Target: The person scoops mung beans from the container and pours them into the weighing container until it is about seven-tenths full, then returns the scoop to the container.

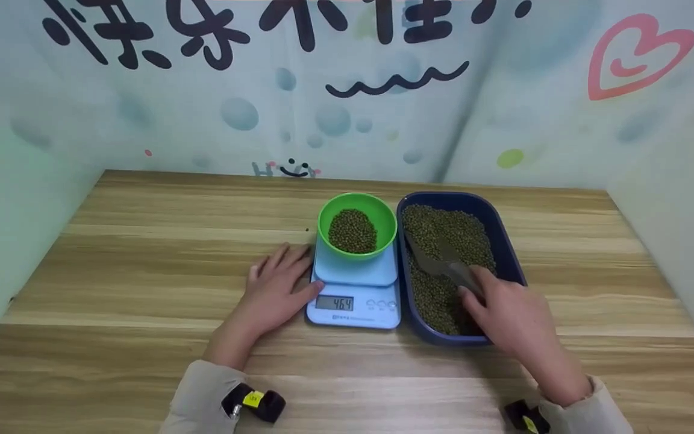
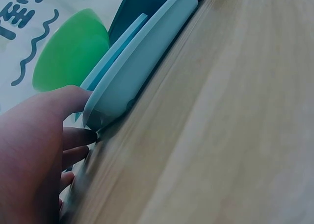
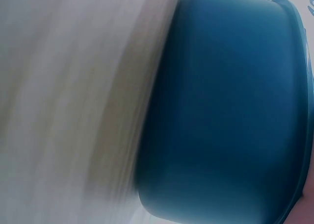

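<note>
A light blue kitchen scale (image 1: pixel 356 301) carries a green bowl (image 1: pixel 387 220) with small greenish-brown beans (image 1: pixel 353 231) in it; its display shows the digits 464. My left hand (image 1: pixel 275 293) lies spread on the table at the scale's left side, the thumb touching the scale's edge. In the left wrist view, the thumb meets the scale's side (image 2: pixel 132 67) below the bowl (image 2: pixel 73 52). My right hand (image 1: pixel 512 313) grips the handle of a grey scoop (image 1: pixel 437 265), whose blade is in the beans of a dark blue tub (image 1: pixel 506 247). The right wrist view shows mostly the tub's outer wall (image 3: pixel 235 101).
The tub stands close against the scale's right side. Wood-grain tabletop (image 1: pixel 142 271) spreads around them. A printed backdrop (image 1: pixel 202 114) rises behind the table, with pale walls left and right. A tiny dark speck (image 1: pixel 307 229) lies left of the bowl.
</note>
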{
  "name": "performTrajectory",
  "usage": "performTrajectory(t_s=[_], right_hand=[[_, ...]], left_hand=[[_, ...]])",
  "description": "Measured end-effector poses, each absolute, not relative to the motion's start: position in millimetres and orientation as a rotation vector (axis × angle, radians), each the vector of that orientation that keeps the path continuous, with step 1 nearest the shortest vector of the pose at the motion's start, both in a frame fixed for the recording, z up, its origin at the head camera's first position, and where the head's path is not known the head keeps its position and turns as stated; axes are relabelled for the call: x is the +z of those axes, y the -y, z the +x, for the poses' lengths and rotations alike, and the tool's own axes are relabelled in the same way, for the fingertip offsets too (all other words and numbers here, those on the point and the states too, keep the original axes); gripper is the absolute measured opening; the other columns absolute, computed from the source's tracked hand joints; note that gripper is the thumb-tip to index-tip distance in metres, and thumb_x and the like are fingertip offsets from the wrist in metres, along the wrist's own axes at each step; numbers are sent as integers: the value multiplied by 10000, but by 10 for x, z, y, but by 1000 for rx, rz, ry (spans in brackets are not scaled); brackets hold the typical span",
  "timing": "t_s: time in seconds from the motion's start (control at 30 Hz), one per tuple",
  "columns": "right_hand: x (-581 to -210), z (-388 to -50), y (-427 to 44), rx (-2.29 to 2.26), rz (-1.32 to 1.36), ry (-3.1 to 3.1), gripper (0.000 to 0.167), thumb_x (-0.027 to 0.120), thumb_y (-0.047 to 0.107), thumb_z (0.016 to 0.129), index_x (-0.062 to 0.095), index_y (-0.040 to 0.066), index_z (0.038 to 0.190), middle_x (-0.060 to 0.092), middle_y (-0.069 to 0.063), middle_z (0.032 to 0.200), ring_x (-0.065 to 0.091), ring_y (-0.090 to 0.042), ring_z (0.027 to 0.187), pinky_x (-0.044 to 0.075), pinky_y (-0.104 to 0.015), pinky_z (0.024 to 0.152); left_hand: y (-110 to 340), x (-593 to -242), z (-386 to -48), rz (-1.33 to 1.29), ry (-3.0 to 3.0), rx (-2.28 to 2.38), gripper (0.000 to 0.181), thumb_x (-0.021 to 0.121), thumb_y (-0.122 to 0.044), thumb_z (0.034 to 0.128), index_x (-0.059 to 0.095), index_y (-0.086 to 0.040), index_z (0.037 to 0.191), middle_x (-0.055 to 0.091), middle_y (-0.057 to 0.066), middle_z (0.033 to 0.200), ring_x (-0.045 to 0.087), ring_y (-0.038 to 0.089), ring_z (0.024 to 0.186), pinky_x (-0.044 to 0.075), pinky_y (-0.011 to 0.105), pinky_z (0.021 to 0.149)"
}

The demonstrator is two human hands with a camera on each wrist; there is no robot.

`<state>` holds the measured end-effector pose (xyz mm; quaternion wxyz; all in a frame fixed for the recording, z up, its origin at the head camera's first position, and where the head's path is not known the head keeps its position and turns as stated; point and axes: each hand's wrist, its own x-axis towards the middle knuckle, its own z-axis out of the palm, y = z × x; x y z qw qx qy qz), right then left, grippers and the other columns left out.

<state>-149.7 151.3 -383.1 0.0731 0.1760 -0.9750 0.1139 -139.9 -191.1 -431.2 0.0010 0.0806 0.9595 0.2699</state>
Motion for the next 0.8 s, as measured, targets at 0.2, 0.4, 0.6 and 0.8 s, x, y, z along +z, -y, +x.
performTrajectory(t_s=[0.2, 0.4, 0.6, 0.8], right_hand=[[-3834, -1501, -1524, 353, 541, 2927, 341, 511, 340, 887, 564, 76, 1096, 471, 17, 560, 403, -134, 438, 293, -289, 386], [-3824, -1505, -1524, 350, 539, 2923, 345, 514, 341, 885, 567, 70, 1092, 494, 3, 591, 419, -143, 456, 304, -299, 399], [-3829, -1502, -1514, 355, 542, 2921, 346, 529, 328, 877, 565, 66, 1101, 506, -2, 592, 425, -141, 453, 310, -300, 391], [-3834, -1499, -1521, 344, 531, 2918, 350, 533, 321, 873, 562, 73, 1117, 506, -5, 584, 416, -142, 446, 304, -300, 385]], left_hand=[[1910, -4314, -1402, 252, -3004, 858, 589, 383, -565, 872, 369, -248, 1368, 234, -49, 1455, 58, 228, 1347, 12, 476, 1016], [1908, -4314, -1412, 243, -3013, 835, 606, 361, -591, 867, 349, -261, 1375, 230, -59, 1455, 56, 224, 1347, 14, 480, 1018], [1911, -4324, -1394, 231, -3016, 834, 612, 364, -594, 863, 364, -250, 1370, 242, -48, 1451, 61, 230, 1346, 19, 481, 1016], [1901, -4312, -1405, 239, -3027, 832, 603, 382, -579, 864, 386, -236, 1361, 256, -38, 1447, 72, 232, 1344, 29, 482, 1011]])
